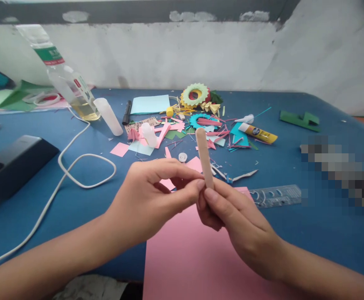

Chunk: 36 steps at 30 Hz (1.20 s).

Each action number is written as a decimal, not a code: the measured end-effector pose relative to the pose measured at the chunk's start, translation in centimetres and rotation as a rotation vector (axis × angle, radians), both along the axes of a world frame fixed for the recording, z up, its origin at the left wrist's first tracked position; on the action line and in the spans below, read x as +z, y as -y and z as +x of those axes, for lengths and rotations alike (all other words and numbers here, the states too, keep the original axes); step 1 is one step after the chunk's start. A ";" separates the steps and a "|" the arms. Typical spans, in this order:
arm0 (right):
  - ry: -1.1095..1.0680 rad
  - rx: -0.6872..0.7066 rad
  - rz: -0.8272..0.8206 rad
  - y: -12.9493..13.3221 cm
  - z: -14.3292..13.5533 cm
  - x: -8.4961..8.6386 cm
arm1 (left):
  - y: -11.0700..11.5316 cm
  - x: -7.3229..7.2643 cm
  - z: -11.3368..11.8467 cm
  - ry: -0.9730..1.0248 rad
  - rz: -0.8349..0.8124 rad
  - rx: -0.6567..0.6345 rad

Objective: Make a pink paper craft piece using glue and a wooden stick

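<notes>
A flat wooden craft stick (204,156) with a rounded top stands nearly upright between my hands, leaning slightly left. My right hand (247,229) grips its lower end between thumb and fingers. Thumb and index finger of my left hand (150,200) are pinched together at the stick's lower left edge. The stick's bottom tip is hidden by my fingers. Below both hands lies a large pink paper sheet (182,258), reaching past the table's front edge. A transparent plastic ruler (278,196) with cut-out shapes rests beside my right hand.
The blue table (325,237) holds coloured paper scraps (175,133), ring-shaped paper pieces (196,95), a yellow glue tube (259,133) and open scissors (230,179). At left stand a bottle (66,85) and a white cylinder (108,116), near a looping white cable (61,183) and dark box (19,162).
</notes>
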State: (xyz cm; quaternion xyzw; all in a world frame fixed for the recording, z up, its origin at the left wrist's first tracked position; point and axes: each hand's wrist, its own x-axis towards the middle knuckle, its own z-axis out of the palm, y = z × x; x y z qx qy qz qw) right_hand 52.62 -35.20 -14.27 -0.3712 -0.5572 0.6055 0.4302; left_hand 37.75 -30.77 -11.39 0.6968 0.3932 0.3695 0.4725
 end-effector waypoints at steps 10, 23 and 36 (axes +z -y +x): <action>0.313 -0.055 0.145 0.3 0.1 -0.8 | 0.2 -0.1 -0.1 -0.060 0.123 0.034; 0.507 -0.082 0.297 0.3 0.0 -0.9 | 0.4 -0.1 0.3 -0.055 0.064 0.102; 0.393 -0.050 0.180 0.5 0.0 -0.7 | 0.4 0.0 0.2 -0.037 0.018 0.116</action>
